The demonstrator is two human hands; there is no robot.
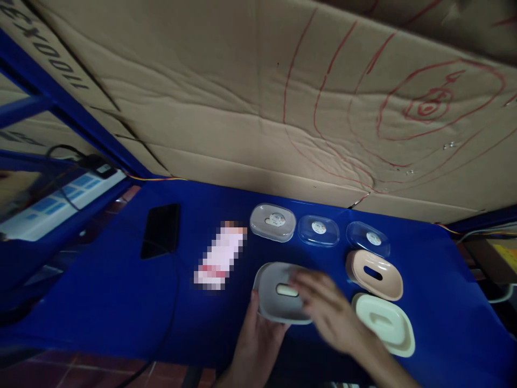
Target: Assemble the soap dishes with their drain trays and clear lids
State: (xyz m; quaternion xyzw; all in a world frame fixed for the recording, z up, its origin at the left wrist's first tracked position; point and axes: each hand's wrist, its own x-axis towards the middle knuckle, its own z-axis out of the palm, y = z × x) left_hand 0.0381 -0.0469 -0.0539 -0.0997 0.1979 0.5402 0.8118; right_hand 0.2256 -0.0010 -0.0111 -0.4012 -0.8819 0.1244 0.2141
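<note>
My left hand (pixel 257 339) grips a grey oval soap dish (pixel 270 299) from its near left side, thumb along the rim. The dish is held above the blue table, its hollow facing up, with a pale slot in the middle. Over its right side is my right hand (pixel 333 312); motion blurs the fingers, so their grip is unclear. To the right lie a peach soap dish (pixel 390 275) with a dark slot and a pale green soap dish (pixel 406 337), partly behind my right wrist.
Behind stand a grey dish with a clear cover (pixel 262 229) and two clear lids, one in the middle (pixel 319 240) and one at right (pixel 359 234). Leftward lie a pixelated pink item (pixel 222 253) and a black phone-like device (pixel 161 231) with a cable. Cardboard (pixel 202 97) walls the back.
</note>
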